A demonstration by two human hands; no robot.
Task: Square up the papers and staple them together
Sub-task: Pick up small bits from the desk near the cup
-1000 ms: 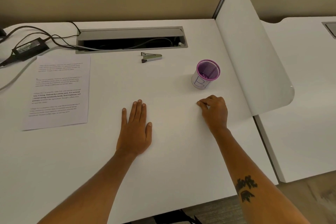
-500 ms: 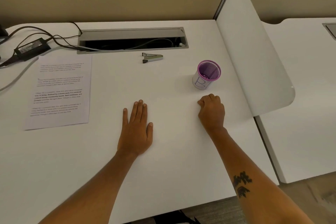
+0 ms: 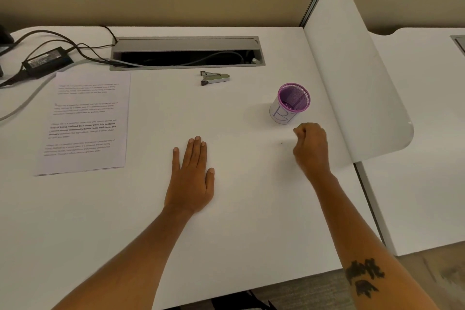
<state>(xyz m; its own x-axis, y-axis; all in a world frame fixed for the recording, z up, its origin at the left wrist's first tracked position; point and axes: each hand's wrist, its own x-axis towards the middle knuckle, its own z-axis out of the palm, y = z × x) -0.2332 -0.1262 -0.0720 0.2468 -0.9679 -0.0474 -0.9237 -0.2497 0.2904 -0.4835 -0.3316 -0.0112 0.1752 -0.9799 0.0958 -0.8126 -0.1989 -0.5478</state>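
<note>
White tabletop [image 3: 239, 234]: flat, carries all items. A white curved divider panel [image 3: 352, 70] stands along its right edge. A grey cable slot [image 3: 186, 43] is recessed at the far side, lid raised, with cords running left to a black power adapter [image 3: 46, 61].

Papers [image 3: 85, 121]: printed stack lying flat at the left, near the adapter, edges nearly aligned, well apart from both hands.

Left hand [image 3: 191, 178]: palm down on the tabletop at centre, fingers straight and close together, holding nothing.

Right hand [image 3: 310, 148]: just in front of the cup, fingers curled into a loose fist; whether anything is inside cannot be told.

Purple mesh cup [image 3: 292, 103]: upright, right of centre, with a white label.

Stapler [image 3: 215, 77]: small, metal, just in front of the cable slot, untouched.
</note>
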